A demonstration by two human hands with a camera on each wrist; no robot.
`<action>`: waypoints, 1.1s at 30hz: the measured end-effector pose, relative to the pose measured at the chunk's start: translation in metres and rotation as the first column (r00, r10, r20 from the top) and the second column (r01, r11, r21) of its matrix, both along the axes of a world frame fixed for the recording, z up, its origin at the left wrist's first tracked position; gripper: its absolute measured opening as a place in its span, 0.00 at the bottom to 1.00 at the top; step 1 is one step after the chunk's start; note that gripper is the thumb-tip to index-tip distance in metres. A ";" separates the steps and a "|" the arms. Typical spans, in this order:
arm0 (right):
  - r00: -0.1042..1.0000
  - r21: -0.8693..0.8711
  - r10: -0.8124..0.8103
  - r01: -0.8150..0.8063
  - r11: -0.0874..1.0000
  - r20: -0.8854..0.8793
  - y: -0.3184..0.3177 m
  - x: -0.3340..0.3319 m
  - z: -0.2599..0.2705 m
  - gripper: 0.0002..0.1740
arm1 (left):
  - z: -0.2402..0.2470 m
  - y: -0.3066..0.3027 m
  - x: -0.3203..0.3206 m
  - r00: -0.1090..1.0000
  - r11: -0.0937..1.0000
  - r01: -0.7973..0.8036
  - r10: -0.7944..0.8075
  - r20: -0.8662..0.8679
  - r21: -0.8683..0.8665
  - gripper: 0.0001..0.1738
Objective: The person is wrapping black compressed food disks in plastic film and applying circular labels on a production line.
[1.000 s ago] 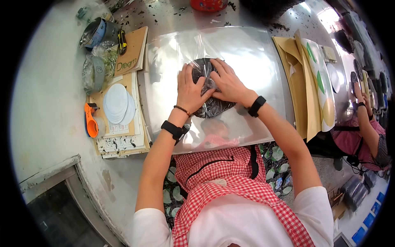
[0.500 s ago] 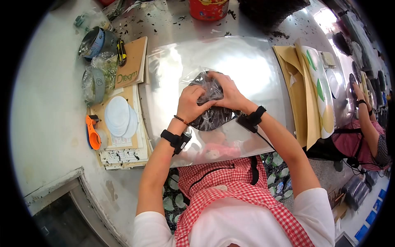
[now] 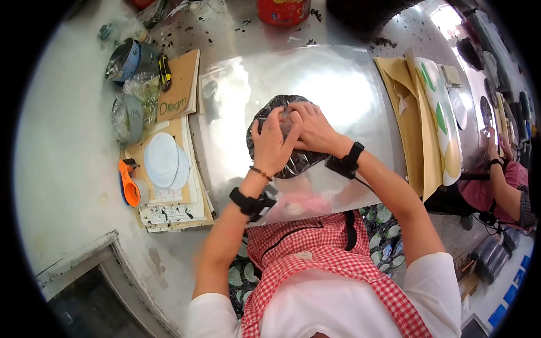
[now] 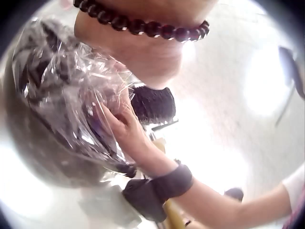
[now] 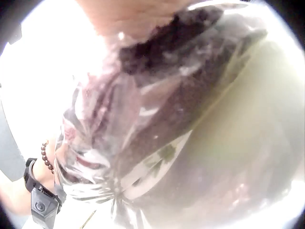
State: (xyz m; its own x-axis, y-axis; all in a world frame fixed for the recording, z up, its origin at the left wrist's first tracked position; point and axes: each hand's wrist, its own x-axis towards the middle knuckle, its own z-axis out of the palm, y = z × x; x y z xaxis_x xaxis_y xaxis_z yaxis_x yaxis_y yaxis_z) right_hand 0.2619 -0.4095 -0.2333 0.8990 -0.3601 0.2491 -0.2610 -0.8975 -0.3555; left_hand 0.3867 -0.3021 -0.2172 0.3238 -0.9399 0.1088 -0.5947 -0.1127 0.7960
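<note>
A dark, flat, round bundle (image 3: pixel 298 164) lies in front of me in a crinkled clear plastic bag (image 4: pixel 62 90). My left hand (image 3: pixel 274 143) is on its near left side, with bent fingers gathering the plastic over the top. From the right, my right hand (image 3: pixel 316 130) meets it, its curled fingers gripping the plastic close to the left fingertips. In the right wrist view, the film (image 5: pixel 157 119) is drawn into folds over the dark contents. Under the bundle is a shiny clear sheet (image 3: pixel 360 163) spread over the tabletop.
White paper discs (image 3: pixel 162 160), an orange tape dispenser (image 3: pixel 131 188) and a yellow cutter (image 3: pixel 164 73) are at left. Brown paper folders (image 3: pixel 403 124) stand at right. Beyond the sheet are a red tub (image 3: pixel 283 11) and a dark mass (image 3: pixel 363 17). Another person (image 3: pixel 496 186) works at far right.
Loose plastic that stretched beyond the bundle has been pulled in over its top. My hands have drawn closer together, and the left fingers have shifted toward the middle.
</note>
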 end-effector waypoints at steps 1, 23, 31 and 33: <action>1.000 -0.009 0.000 0.000 1.000 -0.004 0.000 0.000 0.003 0.34 | -0.002 -0.004 -0.005 0.986 1.000 -0.023 0.022 0.167 0.004 0.23; 0.493 -0.277 -0.869 0.831 0.482 -0.033 -0.125 -0.310 0.075 0.15 | -0.026 0.009 -0.010 0.759 0.982 0.147 -0.190 0.623 0.120 0.25; 0.565 -0.080 -0.789 0.799 0.597 -0.243 -0.153 -0.378 0.046 0.11 | -0.019 0.011 -0.003 0.779 0.970 0.196 -0.243 0.578 0.144 0.24; 0.558 -0.004 -0.815 0.825 0.566 -0.155 -0.160 -0.390 0.045 0.12 | -0.018 0.010 -0.003 0.826 0.973 0.202 -0.229 0.516 0.109 0.25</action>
State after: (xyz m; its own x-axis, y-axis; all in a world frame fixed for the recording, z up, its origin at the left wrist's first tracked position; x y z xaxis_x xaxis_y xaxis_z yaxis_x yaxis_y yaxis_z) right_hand -0.1277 -0.5696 -0.1882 0.2274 -0.9678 0.1083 -0.9181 -0.2501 -0.3075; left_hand 0.3835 -0.2917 -0.2357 0.0204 -0.9873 0.1575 -0.9331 0.0377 0.3575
